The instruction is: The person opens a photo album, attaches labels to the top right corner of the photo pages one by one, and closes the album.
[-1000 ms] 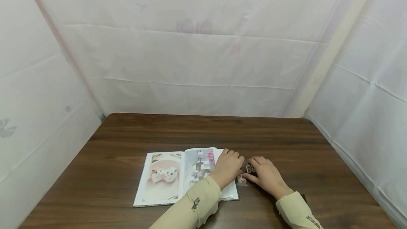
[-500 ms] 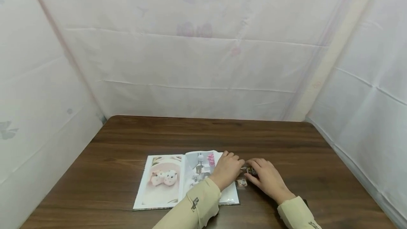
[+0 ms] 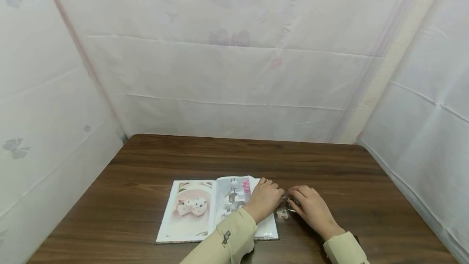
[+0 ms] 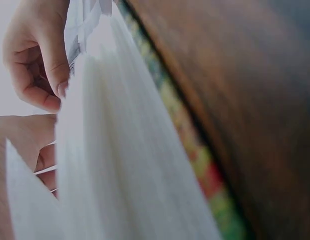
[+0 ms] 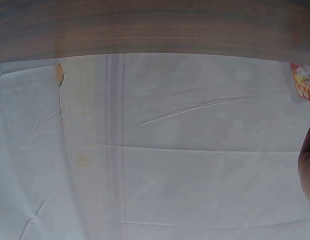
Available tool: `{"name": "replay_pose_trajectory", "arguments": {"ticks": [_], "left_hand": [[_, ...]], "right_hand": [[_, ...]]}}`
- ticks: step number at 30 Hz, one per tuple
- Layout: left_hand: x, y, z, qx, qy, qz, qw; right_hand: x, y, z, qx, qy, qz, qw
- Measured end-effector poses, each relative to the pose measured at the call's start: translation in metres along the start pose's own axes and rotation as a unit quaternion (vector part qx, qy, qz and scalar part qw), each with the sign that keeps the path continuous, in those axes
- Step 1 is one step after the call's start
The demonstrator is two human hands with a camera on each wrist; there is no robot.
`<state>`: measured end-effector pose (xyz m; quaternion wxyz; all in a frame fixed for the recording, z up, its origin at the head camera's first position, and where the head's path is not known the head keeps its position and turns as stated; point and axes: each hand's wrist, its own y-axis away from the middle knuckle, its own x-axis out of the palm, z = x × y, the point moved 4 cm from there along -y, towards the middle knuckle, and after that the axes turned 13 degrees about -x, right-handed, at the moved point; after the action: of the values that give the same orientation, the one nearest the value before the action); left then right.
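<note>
An open photo album (image 3: 172, 215) lies on the table, with a picture of two spotted, rounded objects on its left page. My left hand (image 3: 264, 199) rests over the right page, fingertips at its outer edge; what it grips is hidden. Just right of the album, my right hand (image 3: 311, 209) pinches a small clear packet (image 3: 295, 201) with dark print between thumb and fingers. Another small printed packet (image 3: 281, 214) lies below it. The left wrist view shows the white page edges (image 4: 114, 140) close up, with fingers (image 4: 57, 65) beside them.
The brown wooden table (image 3: 146, 154) reaches back to a white cloth wall (image 3: 234, 76). In the right wrist view, a red and yellow printed packet (image 5: 304, 85) shows at the right edge. A dark object (image 3: 356, 239) peeks from beside the right sleeve.
The right thumb and fingers have drawn closer together round the clear packet, which tilts and shows less of its print. The left hand stays on the album. The head view has shifted slightly.
</note>
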<state>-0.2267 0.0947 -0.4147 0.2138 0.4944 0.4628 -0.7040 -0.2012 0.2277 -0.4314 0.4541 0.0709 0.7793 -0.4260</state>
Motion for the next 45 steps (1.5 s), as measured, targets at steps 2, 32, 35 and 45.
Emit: {"name": "replay_pose_trajectory", "arguments": {"ticks": [2, 32, 35, 45], "left_hand": [[0.0005, 0.0001, 0.0002, 0.000, 0.003, 0.000, 1.0000], [0.0045, 0.0018, 0.0004, -0.002, 0.008, 0.013, 0.9999], [0.0047, 0.0023, 0.0015, -0.002, 0.012, 0.009, 0.9999], [0.0044, 0.0035, 0.0040, -0.002, 0.014, -0.004, 0.9999]], "right_hand": [[-0.0001, -0.0005, -0.0001, -0.002, -0.002, -0.004, 1.0000], [-0.0045, 0.0003, 0.0021, -0.034, -0.003, -0.072, 0.9968], [-0.0038, 0.0001, 0.0025, -0.036, -0.004, -0.069, 0.9970], [-0.0004, 0.0023, 0.0020, -0.026, -0.006, -0.042, 0.9988]]}}
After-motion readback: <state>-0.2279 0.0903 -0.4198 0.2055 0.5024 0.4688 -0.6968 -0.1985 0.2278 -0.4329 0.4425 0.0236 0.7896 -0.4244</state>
